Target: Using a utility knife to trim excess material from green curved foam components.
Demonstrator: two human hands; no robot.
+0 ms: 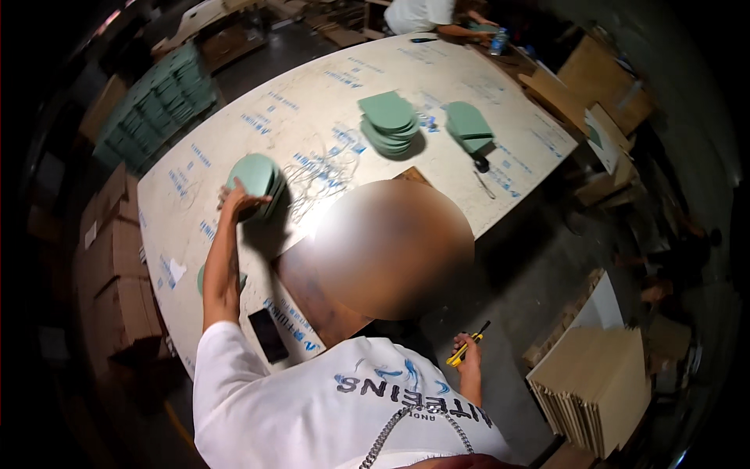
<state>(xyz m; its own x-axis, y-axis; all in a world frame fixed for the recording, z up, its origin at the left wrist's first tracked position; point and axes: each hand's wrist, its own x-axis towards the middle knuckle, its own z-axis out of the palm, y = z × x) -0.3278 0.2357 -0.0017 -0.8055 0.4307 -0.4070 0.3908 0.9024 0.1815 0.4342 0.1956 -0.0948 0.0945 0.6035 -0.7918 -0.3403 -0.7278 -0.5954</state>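
Observation:
My left hand [241, 202] reaches out over the table. Its fingers are spread against the near side and top of a stack of green rounded pads [255, 173]. Low at the right, beside my body, my right hand [470, 353] is closed around a yellow and black utility knife [461, 356]. Further off, a taller stack of similar green pads [388, 111] stands on the table, with a smaller pile of green pads [469, 123] to its right. Under my left forearm, part of another green piece [208, 281] shows.
The white table [312, 94] carries loose string [316, 176] and a phone [268, 334] near my body. A blurred disc hides part of a brown board [301, 285]. Cartons [129, 273] and green stacks [160, 105] stand left; boards [598, 387] lean right. A person [422, 16] works beyond.

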